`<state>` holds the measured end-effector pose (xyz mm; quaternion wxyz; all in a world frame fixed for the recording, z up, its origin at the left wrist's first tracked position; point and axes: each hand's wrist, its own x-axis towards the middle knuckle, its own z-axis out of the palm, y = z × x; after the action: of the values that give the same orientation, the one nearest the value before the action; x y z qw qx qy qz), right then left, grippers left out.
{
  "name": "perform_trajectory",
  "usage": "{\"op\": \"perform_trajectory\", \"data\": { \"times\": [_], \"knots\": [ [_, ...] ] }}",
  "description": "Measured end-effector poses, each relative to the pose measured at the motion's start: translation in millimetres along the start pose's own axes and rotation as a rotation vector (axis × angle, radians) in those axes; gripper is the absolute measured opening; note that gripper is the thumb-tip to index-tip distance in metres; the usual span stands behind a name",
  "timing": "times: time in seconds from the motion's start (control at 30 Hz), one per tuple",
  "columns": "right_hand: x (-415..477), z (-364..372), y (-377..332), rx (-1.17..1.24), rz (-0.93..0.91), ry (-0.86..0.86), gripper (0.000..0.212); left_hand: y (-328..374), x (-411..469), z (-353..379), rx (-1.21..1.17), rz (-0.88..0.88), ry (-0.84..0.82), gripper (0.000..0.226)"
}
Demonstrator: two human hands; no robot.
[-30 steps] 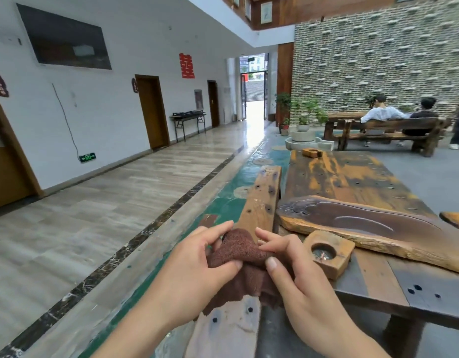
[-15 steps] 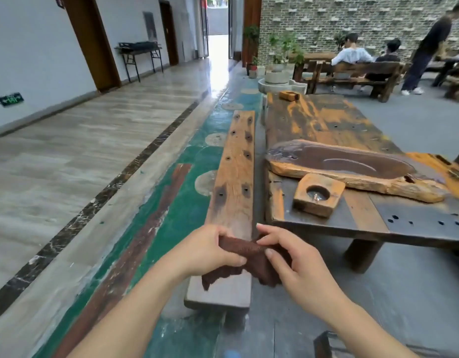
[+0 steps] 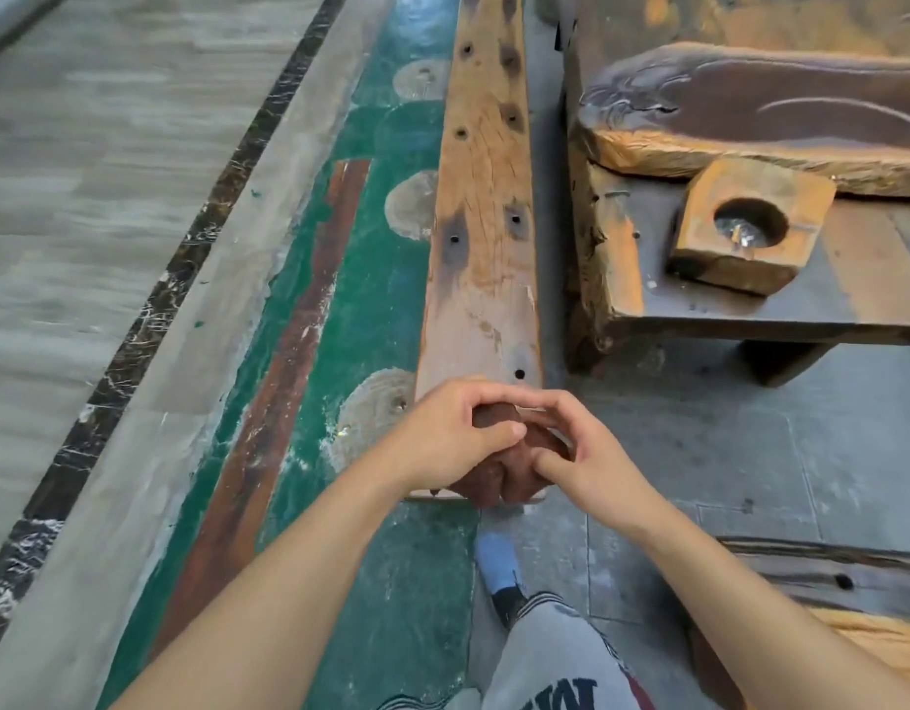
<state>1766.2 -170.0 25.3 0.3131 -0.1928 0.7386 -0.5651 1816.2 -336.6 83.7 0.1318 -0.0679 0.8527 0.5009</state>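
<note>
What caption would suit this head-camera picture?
Left hand and right hand grip a brown cloth over a wooden bench.

at two o'clock stands a low wooden table (image 3: 852,284), its dark top worn orange at the near corner. on it a square wooden block (image 3: 796,197) with a round hollow sits just beside a long carved slab (image 3: 750,110) at one o'clock. grey floor tiles (image 3: 724,453) lie at three. a green painted strip (image 3: 376,279) runs toward eleven, edged by a dark marble band (image 3: 186,258), with pale flooring (image 3: 84,146) at ten.
</note>
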Motion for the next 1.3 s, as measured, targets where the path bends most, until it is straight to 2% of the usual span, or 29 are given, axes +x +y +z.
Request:
{"op": "perform_trajectory", "data": {
  "times": [0.1, 0.23, 0.37, 0.53, 0.73, 0.93, 1.0, 1.17, 1.3],
  "knots": [
    [34, 8, 19, -0.084, 0.052, -0.068, 0.071, -35, 20, 2, 0.081, -0.013, -0.057, 0.038],
    [53, 34, 46, -0.158, 0.096, -0.053, 0.068, -85, 26, 3, 0.124, -0.043, -0.070, 0.045],
    [45, 66, 84, -0.412, 0.023, 0.099, 0.052, -134, 14, 7, 0.109, -0.034, -0.093, 0.047],
    [34, 107, 126, -0.527, -0.079, 0.414, 0.029, -200, 1, 19, 0.092, -0.049, -0.004, 0.042],
    [52, 129, 184, -0.616, -0.058, 0.601, 0.028, -273, 23, 60, -0.131, -0.072, 0.095, 0.036],
    [95, 120, 286, -0.703, -0.018, 0.668, 0.033, -351, 97, 116, -0.092, -0.060, 0.044, 0.035],
    [112, 115, 319, -0.697, -0.036, 0.697, 0.034, -369, 120, 134, -0.083, -0.071, 0.081, 0.036],
    [147, 108, 394, -0.692, -0.064, 0.779, 0.033, -406, 167, 177, 0.089, -0.003, 0.294, 0.031],
    [161, 106, 412, -0.649, -0.176, 0.867, 0.026, -422, 186, 187, 0.006, 0.014, 0.397, 0.025]
  ]
}}
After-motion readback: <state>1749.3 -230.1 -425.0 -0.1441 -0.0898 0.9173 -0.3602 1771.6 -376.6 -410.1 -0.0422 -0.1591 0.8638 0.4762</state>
